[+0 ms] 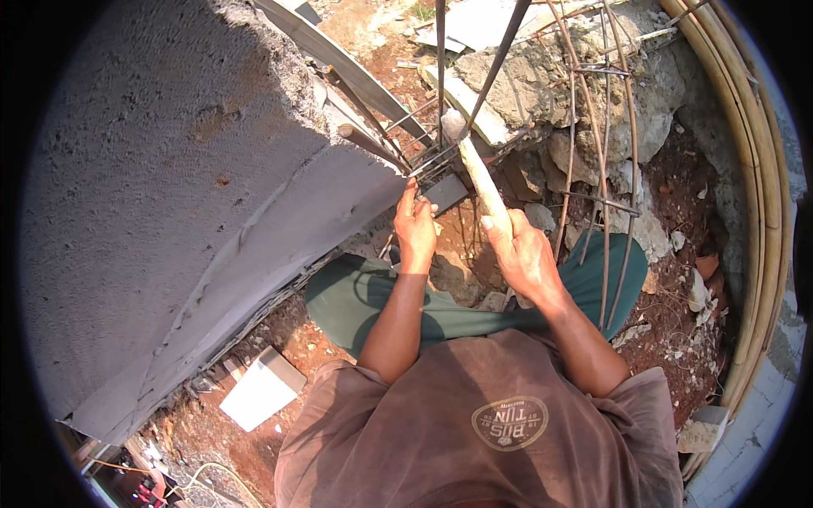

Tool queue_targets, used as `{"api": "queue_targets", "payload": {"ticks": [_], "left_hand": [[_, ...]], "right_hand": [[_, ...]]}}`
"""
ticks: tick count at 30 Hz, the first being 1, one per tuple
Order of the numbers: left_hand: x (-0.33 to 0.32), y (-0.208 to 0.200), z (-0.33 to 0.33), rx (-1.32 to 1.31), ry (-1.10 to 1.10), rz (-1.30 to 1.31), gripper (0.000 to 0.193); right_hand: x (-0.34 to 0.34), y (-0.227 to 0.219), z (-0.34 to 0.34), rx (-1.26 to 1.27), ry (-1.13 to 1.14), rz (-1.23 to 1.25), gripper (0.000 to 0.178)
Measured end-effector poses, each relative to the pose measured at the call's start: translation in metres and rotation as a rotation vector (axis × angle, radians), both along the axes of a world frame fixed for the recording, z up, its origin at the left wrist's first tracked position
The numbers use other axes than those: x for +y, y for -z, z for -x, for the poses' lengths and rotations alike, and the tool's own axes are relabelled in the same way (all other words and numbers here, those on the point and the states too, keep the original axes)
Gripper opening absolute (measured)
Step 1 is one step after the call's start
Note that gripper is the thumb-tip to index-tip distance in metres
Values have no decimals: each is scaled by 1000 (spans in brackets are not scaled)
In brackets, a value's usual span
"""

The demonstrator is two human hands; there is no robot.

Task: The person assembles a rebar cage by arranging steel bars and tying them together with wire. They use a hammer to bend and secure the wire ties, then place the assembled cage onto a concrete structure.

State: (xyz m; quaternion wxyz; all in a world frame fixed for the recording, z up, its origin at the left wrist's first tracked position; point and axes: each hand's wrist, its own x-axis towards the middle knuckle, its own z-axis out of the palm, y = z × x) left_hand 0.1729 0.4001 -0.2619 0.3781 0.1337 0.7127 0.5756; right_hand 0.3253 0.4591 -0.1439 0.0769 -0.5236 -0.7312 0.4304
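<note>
My right hand [527, 258] is wrapped round the pale wooden handle of a hammer [484, 182]. The hammer's dusty head points away from me, beside upright steel bars [441, 76]. Close to the lower corner of a grey plastered wall [212, 186] is my left hand [416, 230]. Its index finger stretches up to the wall's edge, near thin metal rods [436, 162]; the other fingers are curled, and what they may hold is hidden. A grey block [446, 195] lies just beyond that hand.
To the right rises a rebar cage [603, 152] before rough stone and mortar [525, 89]. Bent bamboo poles [756, 212] curve along the far right. A white-faced block [264, 389] sits on the soil at lower left, with a cable [212, 470] nearby. Rubble surrounds my legs.
</note>
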Motion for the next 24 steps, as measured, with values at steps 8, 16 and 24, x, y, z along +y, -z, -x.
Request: {"api": "queue_targets", "payload": {"ticks": [8,16,24], "left_hand": [[2,6,0,-38,-22,-29,50],[-2,19,3,-81,-41,-32,49],[-5,17,3,-32,6,-24,50]], "right_hand": [[18,-13,44,123,-23,-100,43],[-7,-32,26,452,17,200,40],[-31,9,-5,220,-68,392,36]]}}
